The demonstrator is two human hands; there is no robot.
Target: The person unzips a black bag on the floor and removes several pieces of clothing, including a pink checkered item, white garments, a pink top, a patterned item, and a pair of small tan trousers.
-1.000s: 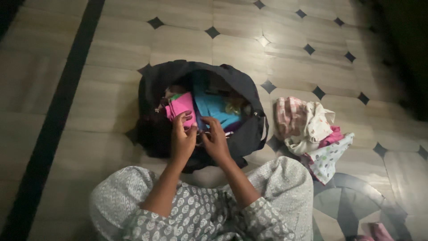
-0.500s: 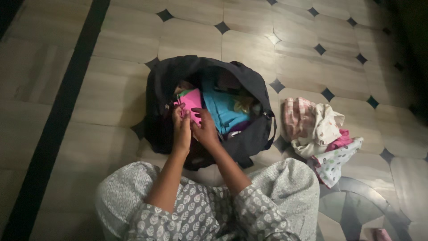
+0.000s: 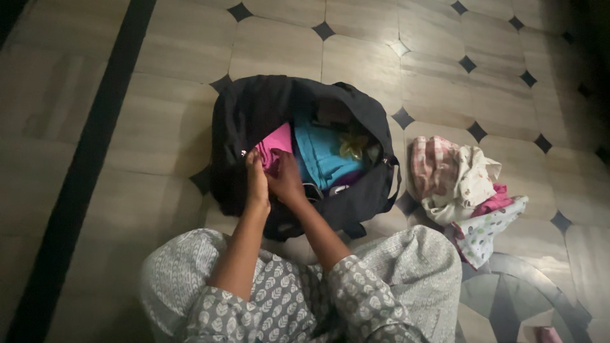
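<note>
An open black bag (image 3: 248, 121) lies on the tiled floor in front of my knees. Inside it are a folded pink cloth (image 3: 274, 143), a blue garment (image 3: 321, 155) and a small yellow piece (image 3: 353, 145). My left hand (image 3: 257, 181) and my right hand (image 3: 286, 180) are side by side at the bag's near left opening, both gripping the pink cloth and pressing it down into the bag. My fingertips are partly hidden by the cloth.
A pile of small clothes (image 3: 464, 184), pink checked, white printed and magenta, lies on the floor to the right of the bag. A dark stripe (image 3: 82, 165) runs along the floor on the left. My patterned grey clothing (image 3: 375, 286) fills the bottom.
Both hands have moved forward and left, pushing the pink cloth deeper into the bag; less of the cloth shows now. The view has shifted slightly.
</note>
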